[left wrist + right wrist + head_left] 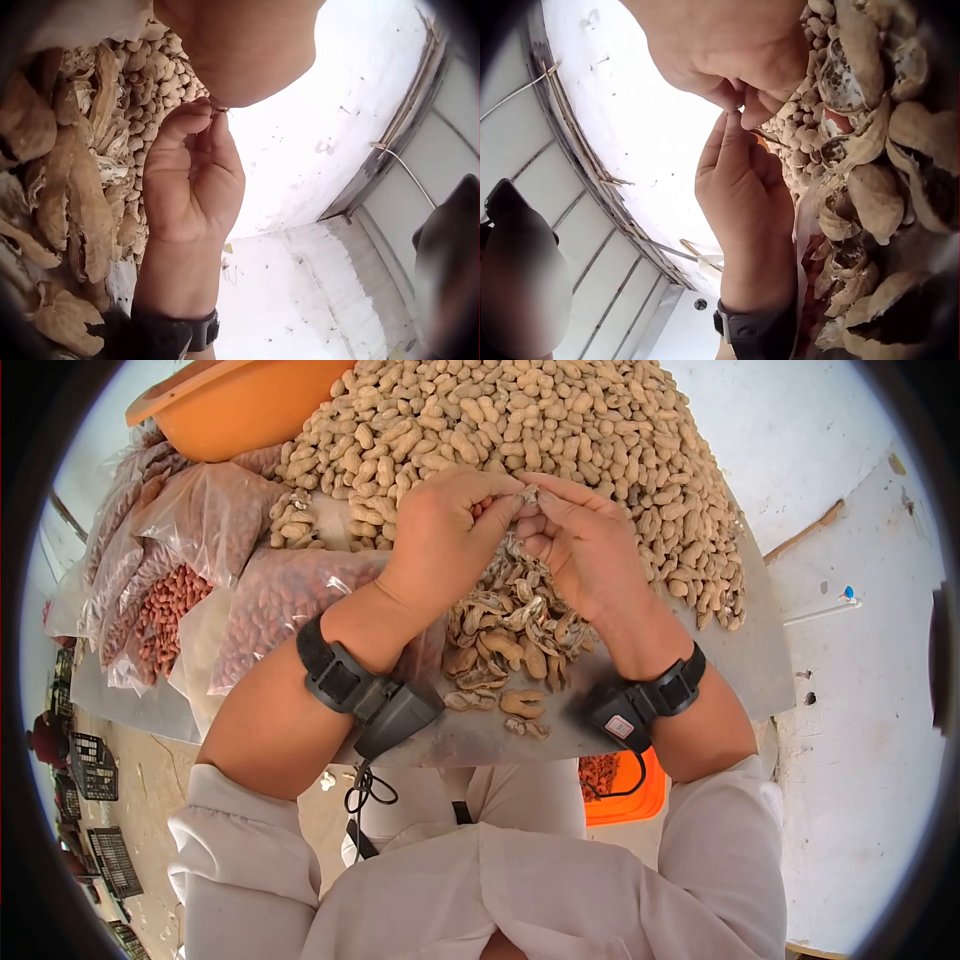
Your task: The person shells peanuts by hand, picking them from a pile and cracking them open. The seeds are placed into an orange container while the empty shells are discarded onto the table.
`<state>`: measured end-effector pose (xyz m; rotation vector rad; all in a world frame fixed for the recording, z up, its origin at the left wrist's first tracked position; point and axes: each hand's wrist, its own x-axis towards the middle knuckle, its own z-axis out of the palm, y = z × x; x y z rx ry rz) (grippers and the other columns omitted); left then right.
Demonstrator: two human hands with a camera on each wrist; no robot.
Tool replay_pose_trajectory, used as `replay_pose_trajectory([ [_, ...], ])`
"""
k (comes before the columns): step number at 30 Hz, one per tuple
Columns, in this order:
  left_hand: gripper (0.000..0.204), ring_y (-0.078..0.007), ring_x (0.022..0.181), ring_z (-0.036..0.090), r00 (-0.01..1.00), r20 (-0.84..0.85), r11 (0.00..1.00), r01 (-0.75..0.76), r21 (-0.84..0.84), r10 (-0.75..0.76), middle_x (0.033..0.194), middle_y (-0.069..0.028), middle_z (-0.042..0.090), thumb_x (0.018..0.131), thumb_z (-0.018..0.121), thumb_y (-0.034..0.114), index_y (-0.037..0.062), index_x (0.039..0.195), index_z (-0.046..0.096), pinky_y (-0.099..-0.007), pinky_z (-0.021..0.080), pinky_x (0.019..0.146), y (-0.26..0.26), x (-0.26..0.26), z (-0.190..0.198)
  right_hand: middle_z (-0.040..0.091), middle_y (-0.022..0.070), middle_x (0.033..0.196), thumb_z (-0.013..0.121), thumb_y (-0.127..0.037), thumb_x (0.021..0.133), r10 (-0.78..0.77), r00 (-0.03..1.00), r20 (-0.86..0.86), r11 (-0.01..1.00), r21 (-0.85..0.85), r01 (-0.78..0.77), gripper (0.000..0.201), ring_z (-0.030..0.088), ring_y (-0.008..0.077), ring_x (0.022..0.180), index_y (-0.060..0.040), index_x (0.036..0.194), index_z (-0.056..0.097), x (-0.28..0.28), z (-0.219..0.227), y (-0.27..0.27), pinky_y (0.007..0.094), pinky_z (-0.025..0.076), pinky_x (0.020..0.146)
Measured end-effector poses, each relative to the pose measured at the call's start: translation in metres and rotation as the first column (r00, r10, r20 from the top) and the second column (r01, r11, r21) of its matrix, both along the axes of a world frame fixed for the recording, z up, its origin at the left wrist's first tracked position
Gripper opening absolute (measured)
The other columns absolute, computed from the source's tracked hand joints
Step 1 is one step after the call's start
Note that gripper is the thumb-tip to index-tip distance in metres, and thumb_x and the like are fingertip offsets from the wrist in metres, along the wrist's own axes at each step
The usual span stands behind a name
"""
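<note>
My left hand [445, 535] and right hand [590, 550] meet over the peanuts, pinching a small pale piece of shell [529, 496] between their fingertips. Reddish kernels [482, 507] show in the curled fingers of the left hand. In the left wrist view the right hand [191, 176] touches the left hand [244, 49] at the fingertips, and the piece is mostly hidden. The right wrist view has the right hand [724, 49] above the left hand [746, 195]. Below the hands lie opened shells [515, 625].
A large heap of unshelled peanuts [560, 420] covers the table's far side. An orange basin [235, 410] stands at the far left, near clear bags of red kernels [275, 605]. An orange container [630, 790] sits below the table's near edge [470, 745].
</note>
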<state>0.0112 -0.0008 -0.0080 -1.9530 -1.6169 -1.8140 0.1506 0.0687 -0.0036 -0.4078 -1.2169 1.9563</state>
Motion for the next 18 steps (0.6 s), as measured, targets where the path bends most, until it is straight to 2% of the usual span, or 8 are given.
replay_pose_trajectory([
  [4,0.011,-0.0231,0.064,0.057,0.992,0.119,0.998,0.055,-0.043,-0.05,0.069,-0.0098,0.059,0.075,0.063,0.008,0.0046,0.084,0.066,-0.0306,0.045,0.058,0.001,0.0,-0.003,0.059,0.0084,0.082,0.048,-0.004,0.089,0.02,0.996,-0.089,0.999,-0.034,-0.023,0.022,0.057,0.0141,0.067,0.005,0.106,0.056,0.003,-0.003,0.01,0.0249,0.048,0.062],
  [7,0.011,-0.0236,0.065,0.058,0.998,0.052,0.993,0.046,-0.108,-0.04,0.071,-0.0107,0.06,0.075,0.063,0.008,0.0031,0.085,0.066,-0.0309,0.046,0.059,-0.005,0.002,0.002,0.059,0.0076,0.082,0.049,-0.005,0.088,-0.018,0.992,-0.126,0.998,-0.056,0.011,0.022,0.056,0.0139,0.068,0.0044,0.107,0.056,0.008,0.004,0.014,0.025,0.048,0.064],
  [10,0.011,-0.0243,0.066,0.059,0.993,-0.034,0.992,0.106,-0.074,-0.109,0.074,-0.0116,0.061,0.076,0.062,0.007,0.0019,0.085,0.065,-0.0313,0.046,0.061,-0.006,0.004,0.001,0.06,0.0079,0.083,0.05,-0.005,0.088,0.025,0.983,-0.179,1.0,0.001,-0.026,0.023,0.057,0.0139,0.07,0.004,0.108,0.057,0.012,0.008,0.017,0.0252,0.048,0.065],
  [13,0.012,-0.0251,0.067,0.059,0.982,-0.013,0.968,0.182,-0.175,-0.187,0.076,-0.013,0.061,0.077,0.062,0.007,0.0009,0.086,0.065,-0.0311,0.047,0.061,-0.006,0.006,-0.002,0.062,0.0084,0.084,0.052,-0.005,0.087,0.078,0.974,-0.213,0.997,0.028,-0.073,0.023,0.057,0.0139,0.071,0.0031,0.108,0.058,0.012,0.011,0.017,0.0253,0.049,0.066],
  [16,0.011,-0.0209,0.066,0.059,0.962,0.058,0.942,0.273,-0.196,-0.267,0.075,-0.0094,0.062,0.08,0.06,0.008,-0.0001,0.086,0.065,-0.0289,0.046,0.062,-0.007,0.009,-0.001,0.063,0.0089,0.085,0.054,-0.004,0.086,0.059,0.979,-0.195,0.998,0.048,-0.05,0.023,0.058,0.0144,0.071,0.0027,0.107,0.059,0.011,0.011,0.015,0.0255,0.049,0.066],
  [18,0.014,-0.0159,0.061,0.054,0.901,0.337,0.882,0.374,-0.287,-0.273,0.071,-0.0048,0.059,0.084,0.057,0.012,-0.0011,0.086,0.064,-0.0259,0.043,0.055,-0.009,0.01,0.003,0.063,0.0091,0.085,0.056,-0.004,0.085,0.05,0.984,-0.171,0.991,0.13,-0.028,0.023,0.059,0.0147,0.071,0.0029,0.107,0.059,0.011,0.009,0.017,0.0258,0.049,0.066],
])
